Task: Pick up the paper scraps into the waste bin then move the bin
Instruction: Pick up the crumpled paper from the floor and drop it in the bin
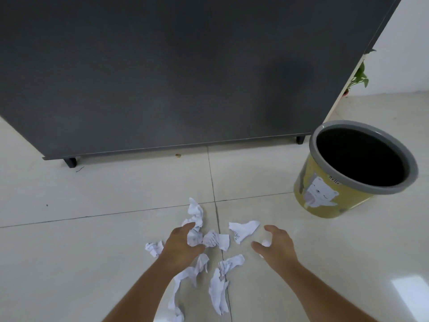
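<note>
Several crumpled white paper scraps (pixel 243 230) lie scattered on the pale tiled floor in the lower middle. My left hand (pixel 180 246) curls its fingers around one crumpled scrap (pixel 193 238) in the heap. My right hand (pixel 277 244) hovers with fingers spread over a small white scrap (pixel 265 243) that shows between thumb and fingers. The waste bin (pixel 325 194), yellow with a bear picture and a grey rim, stands upright at the right, its dark inside showing nothing.
A large dark grey cabinet (pixel 162 73) on short legs fills the upper view, just behind the scraps. A small green plant (pixel 361 76) stands by the white wall at the far right. Tile floor stretches to the left and right.
</note>
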The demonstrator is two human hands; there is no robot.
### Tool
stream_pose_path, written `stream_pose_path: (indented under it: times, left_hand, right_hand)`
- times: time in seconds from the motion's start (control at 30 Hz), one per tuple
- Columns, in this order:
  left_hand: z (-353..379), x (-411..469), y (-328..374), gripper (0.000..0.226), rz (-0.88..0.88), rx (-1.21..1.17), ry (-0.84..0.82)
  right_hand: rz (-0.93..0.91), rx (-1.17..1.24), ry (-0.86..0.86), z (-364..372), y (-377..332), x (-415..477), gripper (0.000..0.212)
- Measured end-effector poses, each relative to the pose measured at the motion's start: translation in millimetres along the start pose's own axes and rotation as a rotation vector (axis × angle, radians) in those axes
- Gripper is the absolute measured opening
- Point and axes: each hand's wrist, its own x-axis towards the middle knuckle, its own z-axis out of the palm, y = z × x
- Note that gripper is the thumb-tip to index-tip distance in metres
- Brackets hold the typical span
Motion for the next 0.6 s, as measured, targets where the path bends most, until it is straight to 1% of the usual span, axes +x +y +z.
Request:
stream_pose_path:
  times: [0.23, 0.4, 0.5, 0.57, 0.6]
  left_hand:
    - [32, 38, -14, 0.093, 0.034, 0.155, 0.015]
    - [53, 65, -31, 0.082, 0.022, 0.305, -0.018]
    - [63, 68, -36, 0.076, 0.024, 0.464, -0.051]
    - [72, 68, -43, 0.070, 0.062, 0.537, -0.070]
    - [77, 68, -47, 0.063, 0.112, 0.571, -0.064]
  right_hand:
    - [0.047, -0.103, 0.038, 27, 32, 30, 0.067]
    - [0.051, -0.127, 0.016, 51, 51, 41, 0.066]
    - [0.005, -0.190, -0.039, 68, 54, 43, 0.068]
    - [-0.012, -0.208, -0.087, 78, 49, 40, 0.065]
    - [-0.023, -0.206, -0.109, 83, 45, 38, 0.064]
